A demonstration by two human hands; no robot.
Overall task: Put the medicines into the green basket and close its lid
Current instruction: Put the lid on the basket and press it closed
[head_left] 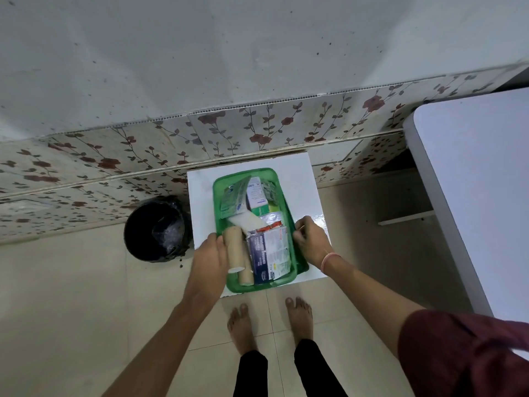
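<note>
The green basket (246,173) stands on a small white table (200,202), with no lid over it. It is filled with medicines: two tan bandage rolls (236,247) at the near left, a blue and white packet (262,259) beside them, and white boxes (256,193) and foil strips further back. My left hand (210,256) grips the basket's left rim, thumb against a tan roll. My right hand (310,242) is curled on the right rim. A darker green piece (302,265) shows by the near right corner; I cannot tell whether it is the lid.
A black bucket (156,229) sits on the floor left of the small table. A large white tabletop (475,181) fills the right side. The flowered tile wall (257,124) runs just behind the table. My bare feet (269,325) stand on the floor in front.
</note>
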